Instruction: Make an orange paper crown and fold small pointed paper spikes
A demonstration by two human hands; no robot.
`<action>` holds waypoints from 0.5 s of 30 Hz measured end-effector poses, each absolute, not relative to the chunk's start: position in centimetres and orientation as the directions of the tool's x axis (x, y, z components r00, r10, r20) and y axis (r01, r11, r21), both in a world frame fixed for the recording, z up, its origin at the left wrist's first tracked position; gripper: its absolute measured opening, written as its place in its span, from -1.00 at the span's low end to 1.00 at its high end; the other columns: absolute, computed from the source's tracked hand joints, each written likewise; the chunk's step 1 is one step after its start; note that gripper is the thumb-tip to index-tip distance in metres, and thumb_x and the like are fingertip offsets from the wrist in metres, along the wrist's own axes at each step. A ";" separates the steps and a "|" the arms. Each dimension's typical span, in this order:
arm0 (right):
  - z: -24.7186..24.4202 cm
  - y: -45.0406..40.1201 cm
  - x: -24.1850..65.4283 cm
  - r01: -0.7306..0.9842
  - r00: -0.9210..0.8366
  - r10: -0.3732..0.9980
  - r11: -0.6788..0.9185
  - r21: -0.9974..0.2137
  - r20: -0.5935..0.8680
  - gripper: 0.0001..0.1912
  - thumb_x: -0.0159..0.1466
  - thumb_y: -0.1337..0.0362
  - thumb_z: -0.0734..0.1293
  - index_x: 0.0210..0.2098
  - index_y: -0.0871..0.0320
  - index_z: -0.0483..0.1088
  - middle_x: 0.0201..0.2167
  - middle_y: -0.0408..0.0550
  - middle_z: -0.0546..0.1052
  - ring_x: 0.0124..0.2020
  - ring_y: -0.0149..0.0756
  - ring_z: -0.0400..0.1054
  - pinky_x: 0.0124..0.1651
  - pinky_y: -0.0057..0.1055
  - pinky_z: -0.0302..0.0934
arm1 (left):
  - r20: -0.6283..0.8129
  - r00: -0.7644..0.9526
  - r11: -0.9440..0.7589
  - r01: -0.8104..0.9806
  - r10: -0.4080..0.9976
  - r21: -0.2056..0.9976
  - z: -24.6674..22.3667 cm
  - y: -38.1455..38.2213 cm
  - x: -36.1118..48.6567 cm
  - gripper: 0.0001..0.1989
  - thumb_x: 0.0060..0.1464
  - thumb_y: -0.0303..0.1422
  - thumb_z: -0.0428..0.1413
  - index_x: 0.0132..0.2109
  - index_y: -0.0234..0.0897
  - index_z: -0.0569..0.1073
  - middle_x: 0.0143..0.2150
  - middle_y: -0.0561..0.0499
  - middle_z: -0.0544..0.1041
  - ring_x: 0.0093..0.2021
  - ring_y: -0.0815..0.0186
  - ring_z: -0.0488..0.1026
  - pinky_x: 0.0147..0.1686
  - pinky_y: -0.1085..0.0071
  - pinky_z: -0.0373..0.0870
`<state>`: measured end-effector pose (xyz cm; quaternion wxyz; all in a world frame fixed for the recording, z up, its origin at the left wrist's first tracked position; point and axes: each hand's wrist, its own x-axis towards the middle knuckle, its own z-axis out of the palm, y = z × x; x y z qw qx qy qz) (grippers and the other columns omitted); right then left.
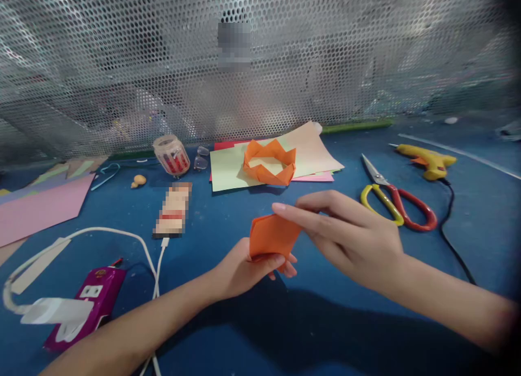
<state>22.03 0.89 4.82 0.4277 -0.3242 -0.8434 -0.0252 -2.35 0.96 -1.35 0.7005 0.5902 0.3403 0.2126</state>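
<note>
A folded piece of orange paper (273,236) is held up over the blue table near the middle of the view. My left hand (240,267) grips its lower part, with the thumb across the front and other fingertips showing behind. My right hand (352,235) touches the paper's upper right side, its index finger lying along the top edge and the other fingers curled behind, partly hidden. Beyond both hands, a ring of folded orange paper with pointed tips (271,178) rests on a stack of coloured sheets (226,172).
Scissors (393,194) and a yellow glue gun (431,161) lie right. A jar (173,156), a phone (174,210), white cables and a purple power strip (103,284) are left, with pink paper (49,208). A perforated metal screen (183,56) stands behind.
</note>
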 end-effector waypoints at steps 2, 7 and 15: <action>4.8 1.6 22.0 0.593 -0.424 0.519 0.779 -0.206 0.742 -0.52 0.68 0.36 0.25 0.35 -0.22 0.65 -0.05 -0.06 0.72 -0.23 -0.32 0.63 -0.20 -0.42 0.54 | -0.257 0.691 0.264 0.098 0.676 0.959 -1.5 1.0 -2.4 -0.62 0.56 -0.09 0.33 0.27 -0.25 0.61 0.22 -0.14 0.67 0.09 0.06 0.70 0.10 0.01 0.73; 5.9 5.8 26.3 0.821 -0.335 0.772 0.521 -0.234 0.541 -0.57 0.68 -0.02 0.33 0.43 -0.10 0.59 -0.03 0.01 0.73 -0.20 -0.17 0.66 -0.16 -0.23 0.56 | -0.351 0.695 0.403 0.096 0.627 0.910 -1.7 1.0 -2.6 -0.61 0.56 -0.08 0.33 0.29 -0.25 0.60 0.22 -0.15 0.67 0.08 0.06 0.70 0.09 0.02 0.73; -0.3 7.8 40.3 0.975 0.205 0.975 -0.197 -0.103 0.080 -0.67 0.67 -0.01 0.39 0.15 0.10 0.61 0.09 0.05 0.67 0.00 -0.19 0.63 0.05 -0.19 0.59 | -0.432 0.708 0.550 0.073 0.559 0.832 -2.0 1.2 -2.9 -0.62 0.56 -0.08 0.33 0.27 -0.25 0.60 0.19 -0.14 0.67 0.05 0.09 0.71 0.05 0.06 0.74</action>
